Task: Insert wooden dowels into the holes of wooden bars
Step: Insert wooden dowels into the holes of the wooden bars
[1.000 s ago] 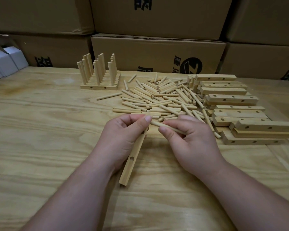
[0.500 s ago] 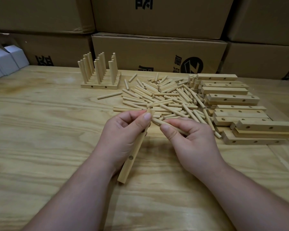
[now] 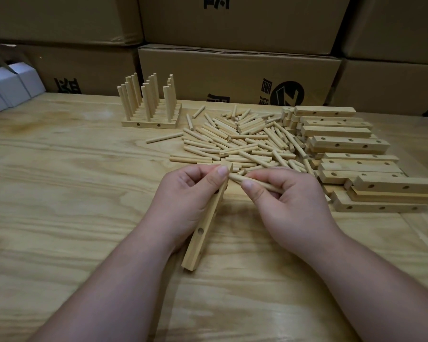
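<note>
At bar point(image 3: 203, 233) top: R-hand point(image 3: 292, 206) dowel point(image 3: 252, 182).

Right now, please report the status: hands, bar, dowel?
Left hand grips bar. Right hand pinches dowel, tip at bar's far end. Not yet seated. Nothing between them.

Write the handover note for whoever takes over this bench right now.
Left hand grips a bar, tilted, near end low over the table.
Right hand pinches a dowel, tip near the bar's top end; whether it has entered a hole cannot be told.
Loose dowels lie piled behind the hands; empty bars stacked at right.
Done: finished bars with upright dowels, far left of the pile.
Left: seat this dowel, fill the bar's other holes, then the stacked bars.
</note>
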Available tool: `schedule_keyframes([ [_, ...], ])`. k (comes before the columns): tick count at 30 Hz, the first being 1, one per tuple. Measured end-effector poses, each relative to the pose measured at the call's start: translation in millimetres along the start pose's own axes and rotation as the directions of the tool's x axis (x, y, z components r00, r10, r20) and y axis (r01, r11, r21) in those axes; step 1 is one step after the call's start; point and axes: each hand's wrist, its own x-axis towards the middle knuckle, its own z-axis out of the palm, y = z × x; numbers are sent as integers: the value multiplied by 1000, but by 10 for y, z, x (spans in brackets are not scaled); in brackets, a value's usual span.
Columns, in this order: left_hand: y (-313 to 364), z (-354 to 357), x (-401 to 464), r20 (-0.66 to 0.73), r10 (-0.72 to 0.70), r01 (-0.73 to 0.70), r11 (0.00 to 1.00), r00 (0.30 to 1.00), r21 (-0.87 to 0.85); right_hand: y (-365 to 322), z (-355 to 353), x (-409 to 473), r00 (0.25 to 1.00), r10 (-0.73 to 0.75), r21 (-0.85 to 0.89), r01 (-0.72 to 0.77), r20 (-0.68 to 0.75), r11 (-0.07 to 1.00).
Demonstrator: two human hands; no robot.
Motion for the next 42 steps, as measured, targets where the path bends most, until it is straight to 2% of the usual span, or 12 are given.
schedule_keyframes([
  [4, -17, 16, 17, -44, 25, -23, 999, 999, 34, 29, 46, -7, 999, 42, 80, -41, -14, 996],
  [8, -37, 27, 30, -83, 44, -41, 998, 996, 47, 29, 84, -13, 1000, 6, 47, -4, -30, 999],
  [16, -11, -9, 4, -6, 26, -25, 998, 1000, 66, 38, 24, -23, 1000, -11, 28, 11, -14, 1000],
  [24, -58, -7, 28, -18, 46, -43, 987, 999, 152, 41, 41, -19, 1000, -12, -42, 12, 3, 999],
  [33, 0, 9, -5, -19, 49, -47, 992, 999, 116, 34, 20, -20, 1000, -17, 9, 17, 21, 1000],
  [38, 0, -3, -7, -73, 63, -54, 991, 995, 126, 53, 50, -8, 999, 38, 97, -41, 26, 994],
  [42, 21, -23, -21, -46, 9, -3, 992, 999, 126, 38, 51, 5, 998, 60, 145, -57, -16, 988],
])
